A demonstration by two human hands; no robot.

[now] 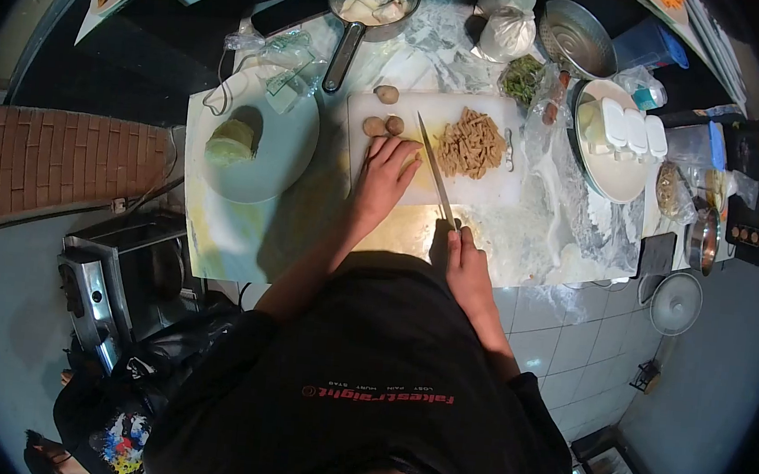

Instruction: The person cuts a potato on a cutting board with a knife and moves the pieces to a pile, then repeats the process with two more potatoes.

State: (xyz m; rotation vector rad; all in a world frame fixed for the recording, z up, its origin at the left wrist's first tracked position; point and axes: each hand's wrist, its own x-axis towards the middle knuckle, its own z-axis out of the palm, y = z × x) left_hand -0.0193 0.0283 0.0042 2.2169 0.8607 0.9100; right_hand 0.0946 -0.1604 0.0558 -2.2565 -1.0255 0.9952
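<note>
My right hand [467, 265] grips the handle of a long kitchen knife [437, 172], its blade slanting across a white cutting board [514, 193] with the tip pointing away from me. On the board's left half, my left hand [386, 179] is closed with its fingers bent down; whatever lies under the fingertips is hidden. Just beyond those fingers sit two small round brown balls [374, 126], meatball-like, and a paler one [386, 94] lies nearer the far edge. Right of the blade is a heap of brown cut strips [472, 144].
A large pale round plate [268, 173] at left holds a wrapped green cabbage-like piece [230, 143]. Behind the board stand a pan of white batter [372, 9], bagged greens [522, 78] and a metal bowl [579, 38]. White containers [619, 127] rest on a plate at right.
</note>
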